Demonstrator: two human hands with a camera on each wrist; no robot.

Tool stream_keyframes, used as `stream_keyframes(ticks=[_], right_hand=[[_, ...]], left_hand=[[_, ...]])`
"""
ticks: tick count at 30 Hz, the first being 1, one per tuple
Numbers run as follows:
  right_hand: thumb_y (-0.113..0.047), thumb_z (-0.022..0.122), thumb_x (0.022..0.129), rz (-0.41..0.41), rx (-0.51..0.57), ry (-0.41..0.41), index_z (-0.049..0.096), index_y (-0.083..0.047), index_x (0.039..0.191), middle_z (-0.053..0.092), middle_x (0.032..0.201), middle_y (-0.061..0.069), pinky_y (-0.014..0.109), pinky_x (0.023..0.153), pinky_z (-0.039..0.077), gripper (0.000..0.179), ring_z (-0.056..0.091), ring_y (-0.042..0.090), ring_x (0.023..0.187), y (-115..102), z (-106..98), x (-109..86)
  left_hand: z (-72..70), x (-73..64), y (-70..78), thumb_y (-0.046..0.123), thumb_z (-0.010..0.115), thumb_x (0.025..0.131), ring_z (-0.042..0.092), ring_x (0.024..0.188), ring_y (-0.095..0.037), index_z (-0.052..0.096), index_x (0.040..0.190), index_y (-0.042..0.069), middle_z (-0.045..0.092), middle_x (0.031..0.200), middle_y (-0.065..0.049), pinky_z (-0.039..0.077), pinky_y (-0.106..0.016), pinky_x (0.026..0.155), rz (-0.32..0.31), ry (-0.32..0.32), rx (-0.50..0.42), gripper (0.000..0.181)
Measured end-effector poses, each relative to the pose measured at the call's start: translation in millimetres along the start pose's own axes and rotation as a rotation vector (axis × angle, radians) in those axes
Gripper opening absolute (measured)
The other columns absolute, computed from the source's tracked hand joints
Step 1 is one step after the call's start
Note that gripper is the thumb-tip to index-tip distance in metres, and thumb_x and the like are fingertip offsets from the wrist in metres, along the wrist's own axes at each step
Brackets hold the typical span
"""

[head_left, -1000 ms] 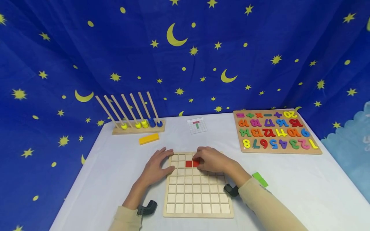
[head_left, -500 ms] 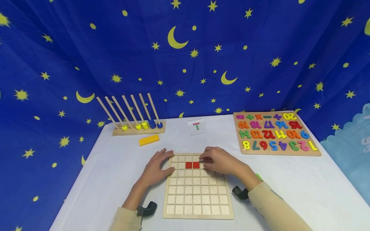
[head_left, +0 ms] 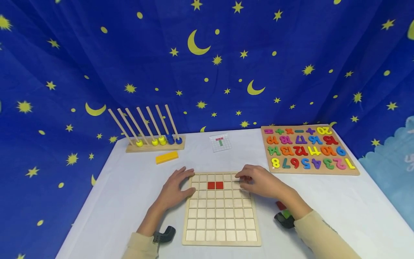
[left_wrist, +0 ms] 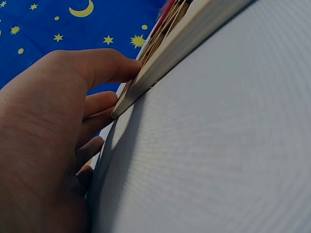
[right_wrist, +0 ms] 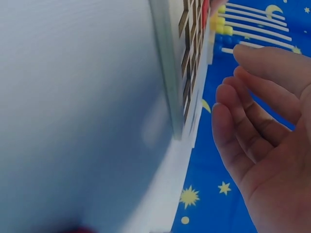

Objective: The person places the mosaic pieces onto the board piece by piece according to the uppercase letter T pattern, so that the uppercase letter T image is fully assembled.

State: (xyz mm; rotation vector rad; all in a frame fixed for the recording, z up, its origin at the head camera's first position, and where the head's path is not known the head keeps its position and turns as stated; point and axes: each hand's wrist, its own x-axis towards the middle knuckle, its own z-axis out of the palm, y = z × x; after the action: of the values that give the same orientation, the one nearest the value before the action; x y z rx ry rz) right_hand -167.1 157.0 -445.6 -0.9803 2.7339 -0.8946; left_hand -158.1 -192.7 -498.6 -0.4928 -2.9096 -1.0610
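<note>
Right, the white table (head_left: 129, 187) carries the wooden grid board (head_left: 221, 223) in the middle, two red tiles (head_left: 215, 185) sitting in its second row. The left hand (head_left: 176, 189) lies flat, fingers relaxed, against the board's left edge. The right hand (head_left: 258, 181) hovers over the top right corner, fingers loose, holding nothing.

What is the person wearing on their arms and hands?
Both arms have long, pale beige sleeves that end at the wrists. A small black device is strapped under each wrist. The left hand and the right hand are bare: no gloves, rings or watch show.
</note>
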Motion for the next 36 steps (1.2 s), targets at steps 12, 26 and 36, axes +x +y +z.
stream_keyframes(ticks=[12,26,36], right_hand=[[-0.022,0.074,0.086,0.056,0.004,0.018,0.071,-0.015,0.111,0.063,0.096,-0.013,0.028,0.076,0.053,0.026,0.057,0.004,0.086,14,-2,-33.7],[-0.023,0.075,0.084,0.158,0.056,-0.022,0.071,-0.019,0.108,0.065,0.098,-0.013,0.028,0.078,0.054,0.024,0.058,0.005,0.087,35,-18,-69.8],[-0.034,0.079,0.079,0.206,0.155,-0.268,0.063,-0.025,0.117,0.059,0.108,-0.014,0.029,0.086,0.05,0.042,0.055,0.01,0.095,53,-34,-89.1]], left_hand=[[-0.8,-3.0,1.9,0.04,0.075,0.082,0.026,0.14,-0.028,0.057,0.134,0.023,0.044,0.147,0.002,0.021,-0.055,0.112,0.01,0.001,-0.013,0.058],[-2.2,0.3,1.0,0.04,0.074,0.082,0.027,0.14,-0.025,0.057,0.133,0.024,0.045,0.145,0.006,0.02,-0.053,0.113,0.019,-0.004,-0.005,0.056],[-2.9,0.0,2.9,0.038,0.075,0.082,0.027,0.14,-0.023,0.058,0.133,0.024,0.047,0.144,0.008,0.02,-0.05,0.113,0.007,0.005,-0.008,0.056]])
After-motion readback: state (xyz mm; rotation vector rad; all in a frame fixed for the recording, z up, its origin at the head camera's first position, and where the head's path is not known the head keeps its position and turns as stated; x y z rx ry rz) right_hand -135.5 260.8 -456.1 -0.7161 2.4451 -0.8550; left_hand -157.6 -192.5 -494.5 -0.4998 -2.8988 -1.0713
